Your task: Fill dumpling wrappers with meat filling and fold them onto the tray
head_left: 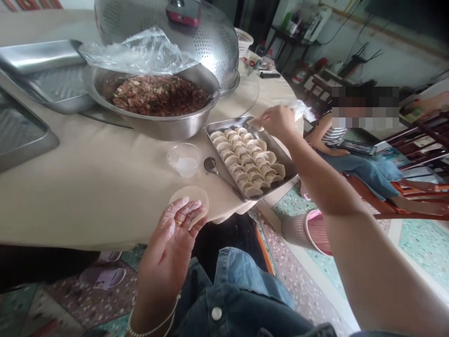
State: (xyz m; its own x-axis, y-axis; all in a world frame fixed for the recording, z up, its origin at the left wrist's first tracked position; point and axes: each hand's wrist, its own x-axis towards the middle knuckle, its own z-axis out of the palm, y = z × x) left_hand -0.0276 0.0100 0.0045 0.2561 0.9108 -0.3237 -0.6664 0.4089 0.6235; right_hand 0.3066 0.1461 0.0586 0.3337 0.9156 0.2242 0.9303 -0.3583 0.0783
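My left hand (175,238) is palm up at the table's front edge, its fingers stretched out and dusted with flour. A round dumpling wrapper (189,193) shows behind its fingertips, partly covered by them; whether they touch it I cannot tell. My right hand (278,122) reaches over the far right corner of a metal tray (286,161), fingers pinched on a pale dumpling (255,124). Rows of folded dumplings (245,157) fill much of that tray. Between tray and left hand lie a spoon (211,164) and a small clear bowl (184,160) with something whitish inside.
Behind stands a steel bowl (164,125) of meat filling (157,96), partly covered by plastic film (140,51). Metal trays (52,84) lie left, a large perforated cover (217,51) behind. A bin (298,229) stands on the floor; a person (336,135) sits at right.
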